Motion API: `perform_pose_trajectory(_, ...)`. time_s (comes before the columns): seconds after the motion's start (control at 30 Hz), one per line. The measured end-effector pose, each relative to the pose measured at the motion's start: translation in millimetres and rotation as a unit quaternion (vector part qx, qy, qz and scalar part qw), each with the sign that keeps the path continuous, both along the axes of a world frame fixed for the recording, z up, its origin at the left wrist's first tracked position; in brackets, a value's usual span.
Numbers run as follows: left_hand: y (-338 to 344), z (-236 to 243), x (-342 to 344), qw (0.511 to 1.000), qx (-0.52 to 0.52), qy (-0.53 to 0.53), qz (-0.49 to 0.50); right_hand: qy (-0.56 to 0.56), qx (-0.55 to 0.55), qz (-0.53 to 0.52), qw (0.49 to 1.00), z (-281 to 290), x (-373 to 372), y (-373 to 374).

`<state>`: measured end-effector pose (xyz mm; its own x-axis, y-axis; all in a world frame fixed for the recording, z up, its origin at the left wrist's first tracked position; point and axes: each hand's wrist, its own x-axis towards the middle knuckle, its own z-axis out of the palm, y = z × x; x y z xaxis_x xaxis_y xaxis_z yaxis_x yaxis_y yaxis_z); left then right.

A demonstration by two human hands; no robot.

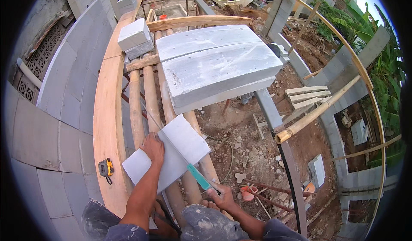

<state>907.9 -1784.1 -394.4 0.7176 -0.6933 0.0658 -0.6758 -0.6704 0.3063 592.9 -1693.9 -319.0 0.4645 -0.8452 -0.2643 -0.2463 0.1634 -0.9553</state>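
A pale lightweight concrete block (187,140) lies slantwise on the bamboo poles in front of me. Across its top runs a hand saw (198,177) with a teal handle and a long thin blade pointing away to the left. My right hand (222,197) is closed round the handle end, at the block's near right side. My left hand (153,148) presses on the block's far left edge with bent fingers, close beside the blade. Whether the blade has cut into the block, I cannot tell.
Large stacked blocks (219,65) stand just beyond, with smaller blocks (135,37) at far left. A tape measure (105,168) lies on the timber plank (106,125). The bamboo poles (151,95) leave gaps above rubble ground. Right, a bamboo pole (319,108) juts in; an orange bucket (247,193) stands below.
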Motion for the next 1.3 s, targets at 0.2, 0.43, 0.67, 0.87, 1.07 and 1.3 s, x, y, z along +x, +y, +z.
perform_pose_trajectory(0.2, 7, -3, 12, 1.0, -0.03, -0.008, -0.003, -0.005, -0.055, -0.004, 0.998, 1, -76, 67)
perform_pose_trajectory(0.43, -2, -18, 17, 0.997, -0.065, -0.031, -0.019, -0.019, 0.05, -0.027, 0.998, 4, 25, -16)
perform_pose_trajectory(0.67, -3, 1, 14, 0.999, -0.038, 0.007, -0.013, -0.044, -0.034, -0.023, 0.998, 10, -46, 40)
perform_pose_trajectory(0.87, -1, -2, 10, 0.999, -0.024, 0.02, -0.012, -0.026, -0.021, -0.045, 0.998, -7, -30, 35)
perform_pose_trajectory(1.07, -6, -1, 11, 0.999, -0.044, 0.008, -0.011, -0.063, -0.064, 0.0, 0.996, -1, -35, 27)
perform_pose_trajectory(1.3, 8, -6, 27, 0.999, -0.033, -0.035, -0.022, -0.018, -0.011, -0.007, 1.0, 8, -79, 60)
